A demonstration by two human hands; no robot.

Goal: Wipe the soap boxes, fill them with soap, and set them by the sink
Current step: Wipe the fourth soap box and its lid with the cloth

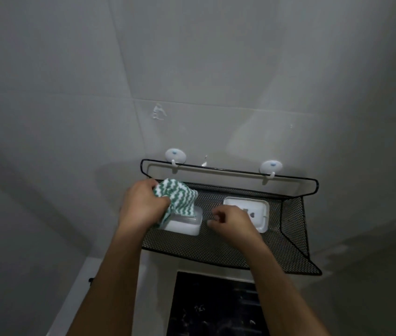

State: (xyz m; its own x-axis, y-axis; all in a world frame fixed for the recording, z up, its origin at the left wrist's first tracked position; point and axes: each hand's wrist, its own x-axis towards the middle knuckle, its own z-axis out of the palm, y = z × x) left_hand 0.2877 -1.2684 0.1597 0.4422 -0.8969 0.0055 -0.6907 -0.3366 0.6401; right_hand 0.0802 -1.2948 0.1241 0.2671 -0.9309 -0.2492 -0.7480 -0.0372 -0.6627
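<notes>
Two white soap boxes lie in a black mesh wall shelf (289,248). My left hand (143,204) grips a green-and-white zigzag cloth (180,197) and holds it over the far end of the left soap box (187,226). My right hand (233,224) hovers between the boxes with its fingers loosely curled and nothing in them; it hides the near left corner of the right soap box (257,212). That box lies open side up with small dark marks inside.
The shelf hangs from two white adhesive hooks (175,156) (270,168) on a grey tiled wall. A dark sink basin (216,309) lies below the shelf, between my forearms. A pale ledge (70,294) runs along the lower left.
</notes>
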